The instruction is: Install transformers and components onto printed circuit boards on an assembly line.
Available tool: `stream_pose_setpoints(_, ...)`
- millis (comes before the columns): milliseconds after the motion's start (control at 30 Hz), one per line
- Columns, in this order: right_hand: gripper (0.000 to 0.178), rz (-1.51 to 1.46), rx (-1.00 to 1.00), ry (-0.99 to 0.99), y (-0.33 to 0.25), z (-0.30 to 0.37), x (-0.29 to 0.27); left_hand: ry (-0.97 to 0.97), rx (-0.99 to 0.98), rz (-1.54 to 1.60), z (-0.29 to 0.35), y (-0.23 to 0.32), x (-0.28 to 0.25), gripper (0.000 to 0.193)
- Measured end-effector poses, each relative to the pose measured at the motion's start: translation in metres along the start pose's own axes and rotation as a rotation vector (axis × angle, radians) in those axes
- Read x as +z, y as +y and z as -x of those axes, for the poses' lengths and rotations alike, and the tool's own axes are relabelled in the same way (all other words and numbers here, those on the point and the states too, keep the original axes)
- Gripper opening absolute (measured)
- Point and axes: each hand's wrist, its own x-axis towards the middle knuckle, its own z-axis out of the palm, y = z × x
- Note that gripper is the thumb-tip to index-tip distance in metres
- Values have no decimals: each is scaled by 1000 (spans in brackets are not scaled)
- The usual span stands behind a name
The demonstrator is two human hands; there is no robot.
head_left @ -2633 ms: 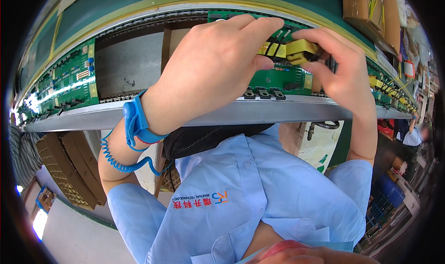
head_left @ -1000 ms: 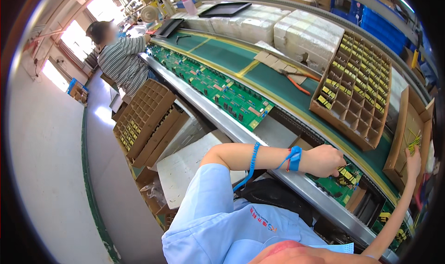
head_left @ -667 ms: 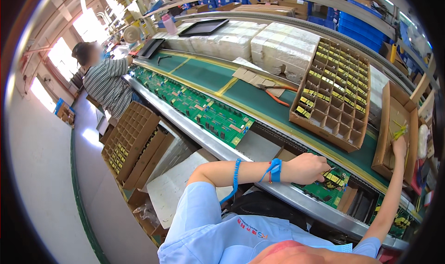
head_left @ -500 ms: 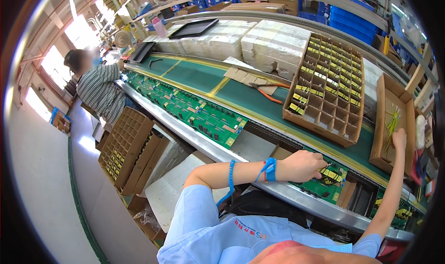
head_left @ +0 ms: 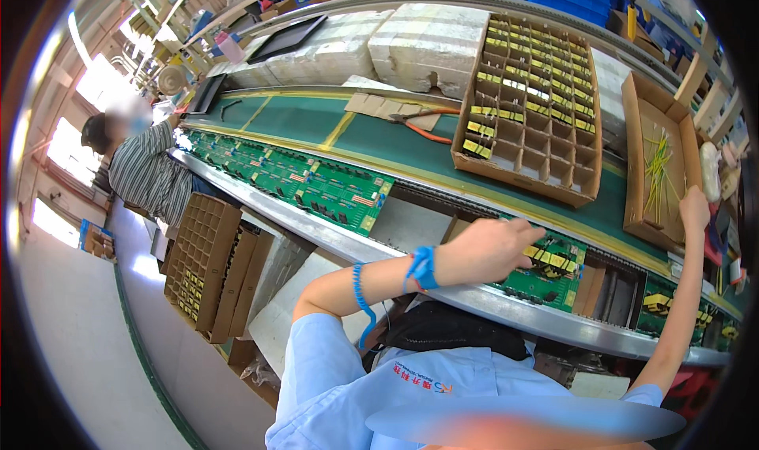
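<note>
Here's the left hand [head_left: 492, 252] over the left end of the green circuit board [head_left: 545, 282], fingers curled by its yellow blocks [head_left: 547, 257]; beyond the board to the right, yellow-green wires [head_left: 658, 169] lie in a shallow carton [head_left: 643, 116], the right hand [head_left: 695, 208] at its rim. Too small to tell whether either hand's fingers are clamped on anything! Looks like wire-picking, so the next move calls for a fine pinch.

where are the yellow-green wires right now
In the head view, the yellow-green wires lie toward the right edge, inside the shallow cardboard box, just left of the right hand.
</note>
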Motion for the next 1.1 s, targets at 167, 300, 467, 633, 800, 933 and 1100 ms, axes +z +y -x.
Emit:
stream_pose_setpoints(167, 12, -150, -14, 27, 31, 30, -25, 249, -79, -97, -4, -33, -43, 31)
stream_pose_setpoints(300, 12, -226, -31, 28, 29, 65, -58, 478, -187, -210, -18, -78, -79, 14)
stream_pose_setpoints(467, 16, -828, -39, 82, -21, 108, -85, 498, -277, -280, -63, -106, -83, 11)
stream_pose_setpoints(633, 6, -1392, -127, -43, -90, 157, -129, 489, -163, -577, -105, -131, -71, 14)
stream_pose_setpoints(800, 10, -1639, -202, -327, -125, 190, -134, 361, -267, -615, -138, -141, -53, 24)
stream_pose_setpoints(933, 8, -1676, -265, -508, -143, 204, -131, 547, -268, -338, -132, -165, -57, 29)
stream_pose_setpoints(1100, 7, -1415, -340, -477, -141, 212, -127, 697, -365, -150, -118, -156, -107, 41)
